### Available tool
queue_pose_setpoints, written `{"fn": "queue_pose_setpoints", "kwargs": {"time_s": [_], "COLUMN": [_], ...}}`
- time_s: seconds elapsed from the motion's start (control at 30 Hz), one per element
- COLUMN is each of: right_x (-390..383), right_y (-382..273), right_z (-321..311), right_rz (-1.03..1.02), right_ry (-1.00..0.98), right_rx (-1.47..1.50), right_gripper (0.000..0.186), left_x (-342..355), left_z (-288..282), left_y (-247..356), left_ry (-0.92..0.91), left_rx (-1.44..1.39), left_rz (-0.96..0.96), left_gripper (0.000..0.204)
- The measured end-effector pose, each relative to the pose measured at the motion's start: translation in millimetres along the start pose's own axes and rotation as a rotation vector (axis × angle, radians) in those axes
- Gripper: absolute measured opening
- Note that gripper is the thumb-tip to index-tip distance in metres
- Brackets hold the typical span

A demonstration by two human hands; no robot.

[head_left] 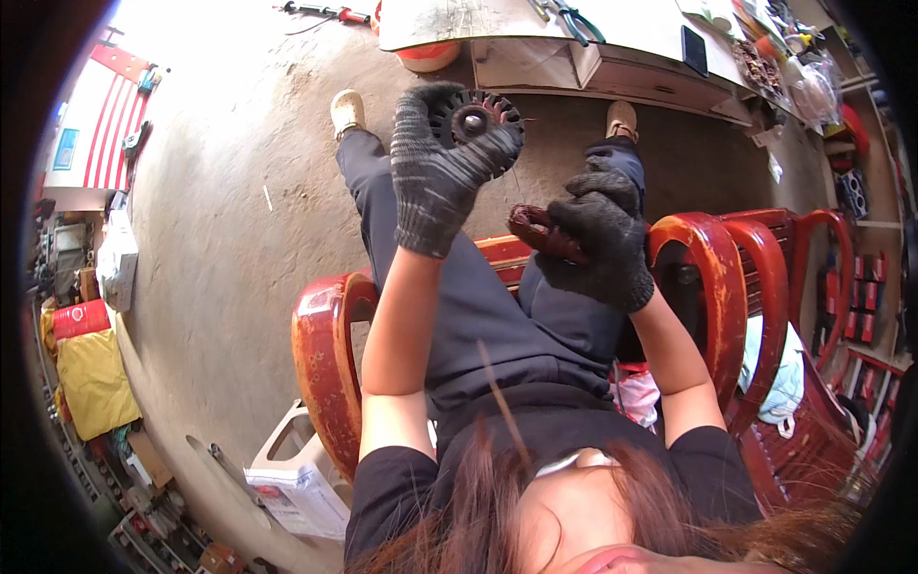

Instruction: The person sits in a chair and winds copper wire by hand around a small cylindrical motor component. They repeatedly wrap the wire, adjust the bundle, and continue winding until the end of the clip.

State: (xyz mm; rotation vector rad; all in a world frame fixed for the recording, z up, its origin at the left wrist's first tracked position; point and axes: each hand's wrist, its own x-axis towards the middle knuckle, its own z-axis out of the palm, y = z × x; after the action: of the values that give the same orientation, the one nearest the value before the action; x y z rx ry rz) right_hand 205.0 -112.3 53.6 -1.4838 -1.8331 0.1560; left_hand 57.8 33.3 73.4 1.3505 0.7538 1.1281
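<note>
My left hand (432,177), in a grey knitted glove, is raised above my left knee. Its thumb and fingers are closed round a motor armature (475,121), a dark disc with slots about its rim and a metal shaft end at the centre. Lower and to the right, my right hand (609,239), in a dark glove, is wrapped round a coil of dark red wire (537,228). A thin strand shows below the armature, between the hands; where it ends I cannot make out. The two hands are apart.
I sit on a red wooden armchair (320,330). Ahead is a white workbench (430,21) with pliers (577,24) and a black phone (694,51). A white plastic stool (296,454) stands at the left. Shelves with goods line both sides.
</note>
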Motion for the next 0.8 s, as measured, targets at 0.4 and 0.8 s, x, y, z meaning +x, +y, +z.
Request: {"fn": "queue_pose_setpoints", "kwargs": {"time_s": [0.4,0.8], "right_x": [2,11], "right_y": [6,-8], "right_z": [16,-7], "right_rz": [-0.022,-0.022], "right_ry": [-0.046,0.042], "right_rx": [0.654,0.068], "right_gripper": [0.062,0.059], "left_x": [-10,-34], "left_z": [1,4], "left_y": [-46,-72], "left_ry": [-0.273,-0.235], "left_rx": [-0.28,-0.469], "left_rz": [-0.465,-0.473], "left_gripper": [0.035,0.022]}}
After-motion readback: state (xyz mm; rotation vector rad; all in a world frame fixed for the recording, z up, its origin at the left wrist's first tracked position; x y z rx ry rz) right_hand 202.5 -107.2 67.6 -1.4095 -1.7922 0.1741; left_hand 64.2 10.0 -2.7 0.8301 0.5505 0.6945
